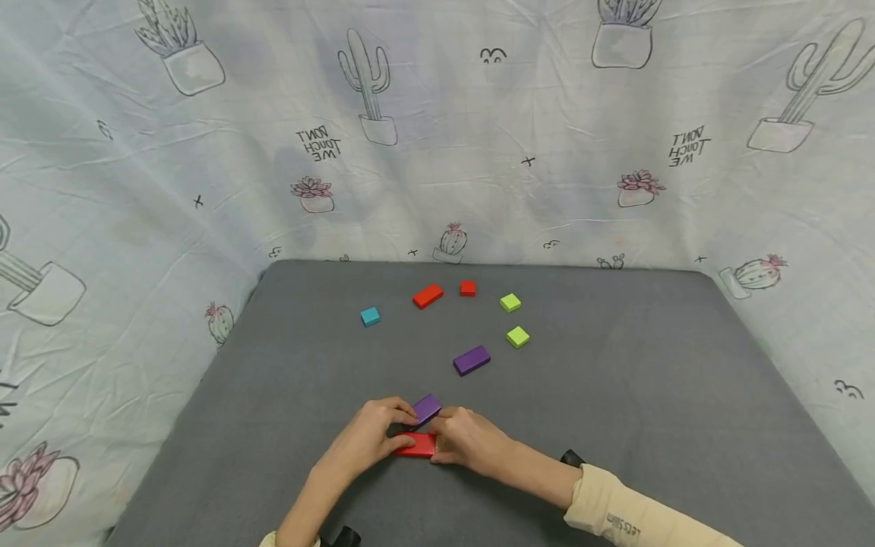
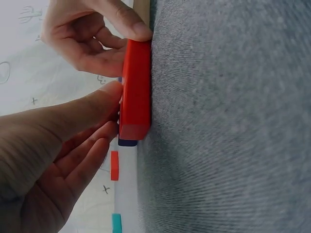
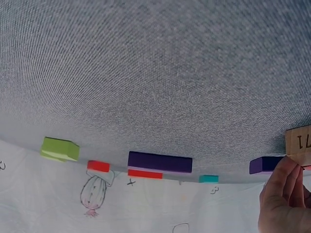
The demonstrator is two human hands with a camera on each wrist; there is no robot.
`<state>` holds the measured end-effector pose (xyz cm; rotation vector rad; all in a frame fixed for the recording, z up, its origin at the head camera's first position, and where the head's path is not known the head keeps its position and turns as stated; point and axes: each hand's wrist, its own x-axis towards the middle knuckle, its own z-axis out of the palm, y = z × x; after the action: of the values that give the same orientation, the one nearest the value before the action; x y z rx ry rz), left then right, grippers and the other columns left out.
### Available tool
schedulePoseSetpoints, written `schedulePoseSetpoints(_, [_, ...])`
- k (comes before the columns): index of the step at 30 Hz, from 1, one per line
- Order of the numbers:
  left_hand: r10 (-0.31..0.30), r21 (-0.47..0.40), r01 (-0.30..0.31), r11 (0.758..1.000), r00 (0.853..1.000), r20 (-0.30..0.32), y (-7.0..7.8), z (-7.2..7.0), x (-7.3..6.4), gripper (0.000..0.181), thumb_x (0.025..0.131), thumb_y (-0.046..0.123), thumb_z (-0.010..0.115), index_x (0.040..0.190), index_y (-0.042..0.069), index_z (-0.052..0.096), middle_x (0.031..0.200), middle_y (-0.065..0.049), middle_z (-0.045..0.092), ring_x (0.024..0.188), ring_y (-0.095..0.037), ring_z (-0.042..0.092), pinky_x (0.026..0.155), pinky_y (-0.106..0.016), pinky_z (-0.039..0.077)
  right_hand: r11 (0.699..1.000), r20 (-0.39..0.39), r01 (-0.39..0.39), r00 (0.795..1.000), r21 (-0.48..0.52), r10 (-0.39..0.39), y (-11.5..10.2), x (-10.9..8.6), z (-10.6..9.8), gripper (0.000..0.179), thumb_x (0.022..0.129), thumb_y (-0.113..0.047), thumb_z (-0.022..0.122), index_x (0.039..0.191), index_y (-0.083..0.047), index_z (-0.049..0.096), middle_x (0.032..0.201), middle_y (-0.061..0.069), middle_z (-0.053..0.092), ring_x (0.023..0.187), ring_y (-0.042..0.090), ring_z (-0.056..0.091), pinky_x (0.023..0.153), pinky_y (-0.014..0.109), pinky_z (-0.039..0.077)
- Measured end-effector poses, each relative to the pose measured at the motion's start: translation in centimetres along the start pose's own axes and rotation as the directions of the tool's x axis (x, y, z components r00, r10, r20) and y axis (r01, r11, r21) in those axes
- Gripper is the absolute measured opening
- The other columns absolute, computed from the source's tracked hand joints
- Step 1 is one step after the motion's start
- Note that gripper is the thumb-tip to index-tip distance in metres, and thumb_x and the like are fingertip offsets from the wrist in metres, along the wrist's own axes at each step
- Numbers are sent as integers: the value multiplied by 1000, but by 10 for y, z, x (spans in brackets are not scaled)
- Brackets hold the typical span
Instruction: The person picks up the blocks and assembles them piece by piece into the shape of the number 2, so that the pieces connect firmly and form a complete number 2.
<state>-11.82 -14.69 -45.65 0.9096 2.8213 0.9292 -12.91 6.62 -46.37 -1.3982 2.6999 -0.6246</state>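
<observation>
My left hand (image 1: 372,434) pinches a red block (image 1: 418,446) lying at the near middle of the table, thumb on its top and fingers on the far side. My right hand (image 1: 475,439) grips a bare wooden block (image 3: 297,143) with printed marks, at the red block's right end. In the left wrist view the right thumb lies at the end of the red block (image 2: 137,90), with the wooden block (image 2: 142,10) beyond. A purple block (image 1: 427,409) sits slanted just behind, between both hands' fingertips, partly hidden.
On the grey table (image 1: 615,365) farther off lie another purple block (image 1: 472,360), two lime-green blocks (image 1: 517,337), a long red block (image 1: 428,296), a small red block (image 1: 468,289) and a small blue block (image 1: 371,317). A cactus-print cloth (image 1: 437,152) hangs behind the table.
</observation>
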Motion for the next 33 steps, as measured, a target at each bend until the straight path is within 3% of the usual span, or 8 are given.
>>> schedulePoseSetpoints(3, [-5, 0, 5, 1000, 1000, -11, 0, 0, -1, 22, 73, 11, 82, 93, 3, 75, 99, -1, 67, 93, -17, 65, 78, -29, 54, 1000, -6, 8, 1000, -1, -8, 1, 0, 1, 29, 78, -30, 80, 94, -8, 71, 86, -1, 64, 77, 2, 58, 65, 13, 48])
schedulePoseSetpoints(9, [-5, 9, 5, 1000, 999, -37, 5, 2, 2, 22, 72, 10, 83, 92, 3, 75, 98, -2, 67, 93, -18, 65, 79, -30, 54, 992, -56, 9, 998, 124, -2, 10, -2, -12, 47, 71, -33, 84, 103, -1, 70, 93, 6, 69, 84, 11, 63, 73, 18, 51])
schedulePoseSetpoints(14, [-17, 16, 18, 1000, 998, -65, 8, 5, 2, 21, 72, 9, 83, 91, 3, 75, 98, -2, 68, 93, -19, 65, 80, -32, 54, 970, -99, -12, 994, 243, 37, 45, 1, -43, 51, 73, -24, 84, 113, 3, 67, 107, 11, 68, 95, 21, 65, 80, 28, 53])
schedulePoseSetpoints(19, [-36, 26, 38, 999, 996, -78, 10, 5, 0, 21, 70, 9, 84, 88, 3, 76, 96, -1, 68, 92, -19, 65, 81, -35, 54, 968, -1, -43, 999, 248, 45, 94, 10, -65, 57, 76, -15, 82, 127, 0, 60, 132, 19, 54, 123, 32, 50, 98, 45, 44])
schedulePoseSetpoints(22, [-34, 31, 36, 999, 997, -70, 9, 3, 0, 21, 70, 10, 84, 88, 3, 76, 96, -1, 68, 91, -18, 65, 81, -35, 54, 974, 68, -43, 997, 223, 29, 115, 20, -69, 60, 77, -13, 81, 130, 0, 57, 140, 22, 47, 130, 36, 42, 103, 49, 38])
schedulePoseSetpoints(28, [-47, 15, 48, 999, 999, -24, 3, -1, 3, 19, 72, 11, 83, 89, 5, 77, 94, 1, 67, 90, -17, 65, 80, -34, 54, 976, 158, -47, 987, 214, 13, 134, 36, -67, 51, 75, -9, 81, 123, 1, 64, 124, 16, 62, 118, 31, 55, 99, 44, 44])
schedulePoseSetpoints(33, [-50, 17, 51, 999, 998, -25, -4, -6, 8, 19, 72, 12, 84, 88, 6, 77, 91, 2, 67, 89, -16, 65, 79, -33, 54, 982, 145, -3, 989, 190, -25, 141, 47, -63, 38, 76, -7, 80, 112, -2, 70, 111, 11, 69, 107, 26, 62, 90, 38, 50])
